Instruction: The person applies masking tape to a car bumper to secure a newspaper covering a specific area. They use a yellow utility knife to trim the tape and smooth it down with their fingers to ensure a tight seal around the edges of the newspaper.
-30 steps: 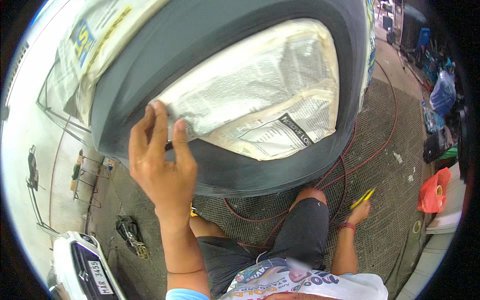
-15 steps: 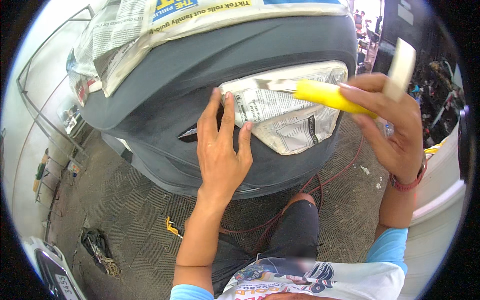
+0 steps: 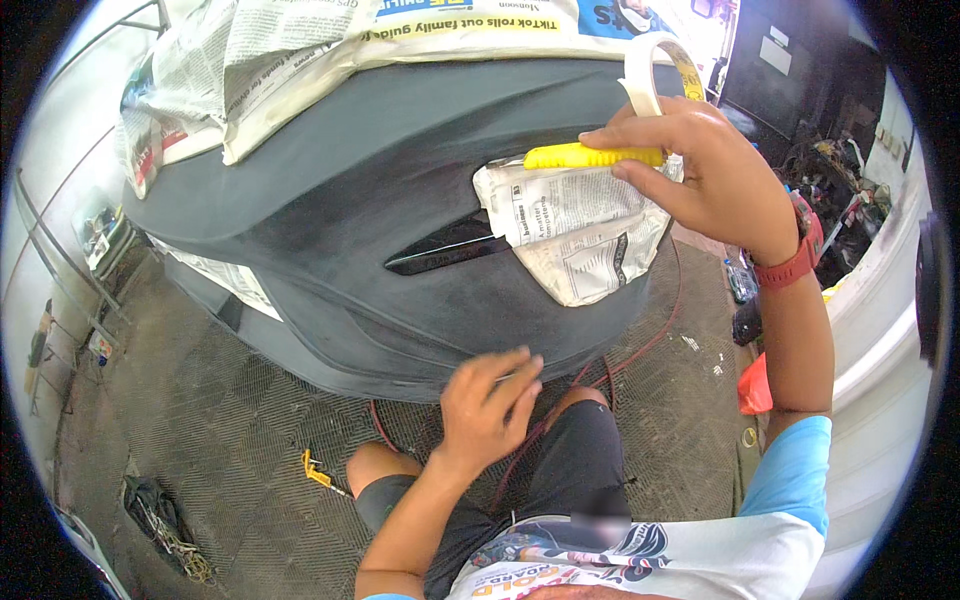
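Currently, your right hand (image 3: 712, 165): fingers gripping yellow cutter (image 3: 558, 156), tape roll (image 3: 640, 78) | at newspaper patch (image 3: 565, 215) upper edge, on grey bumper (image 3: 350, 150) | your left hand (image 3: 482, 412): empty, fingers loosely open | step: apparently edge-trimming | next: likely calls for steady cutter control

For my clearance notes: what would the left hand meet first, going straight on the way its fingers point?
Probably the grey bumper: its lower part lies just ahead of the left hand in the picture, though depth between them is unclear.
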Motion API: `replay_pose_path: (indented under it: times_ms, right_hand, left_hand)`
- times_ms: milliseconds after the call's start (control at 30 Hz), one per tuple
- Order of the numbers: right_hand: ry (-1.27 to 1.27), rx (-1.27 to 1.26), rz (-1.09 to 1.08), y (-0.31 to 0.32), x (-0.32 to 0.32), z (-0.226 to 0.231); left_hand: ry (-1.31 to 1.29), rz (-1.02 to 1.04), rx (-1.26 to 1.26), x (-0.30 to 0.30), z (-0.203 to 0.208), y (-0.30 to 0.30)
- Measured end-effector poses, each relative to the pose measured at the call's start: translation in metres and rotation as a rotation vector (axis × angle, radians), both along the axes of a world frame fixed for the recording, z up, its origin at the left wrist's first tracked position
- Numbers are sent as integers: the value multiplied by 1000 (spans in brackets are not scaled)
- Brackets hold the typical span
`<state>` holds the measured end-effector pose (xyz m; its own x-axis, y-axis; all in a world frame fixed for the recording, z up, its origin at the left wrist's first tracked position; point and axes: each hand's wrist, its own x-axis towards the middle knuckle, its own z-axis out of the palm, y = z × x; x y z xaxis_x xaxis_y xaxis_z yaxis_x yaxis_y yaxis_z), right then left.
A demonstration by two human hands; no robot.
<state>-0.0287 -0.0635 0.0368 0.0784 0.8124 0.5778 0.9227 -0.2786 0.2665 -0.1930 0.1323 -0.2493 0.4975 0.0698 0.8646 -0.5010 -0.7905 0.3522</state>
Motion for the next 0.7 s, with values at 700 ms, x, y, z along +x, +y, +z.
replay_pose_path:
  times_ms: [700]
  right_hand:
    - [10, -198, -70, 9, 5, 43]
  left_hand:
    - [1265, -101, -41, -39, -316, -18]
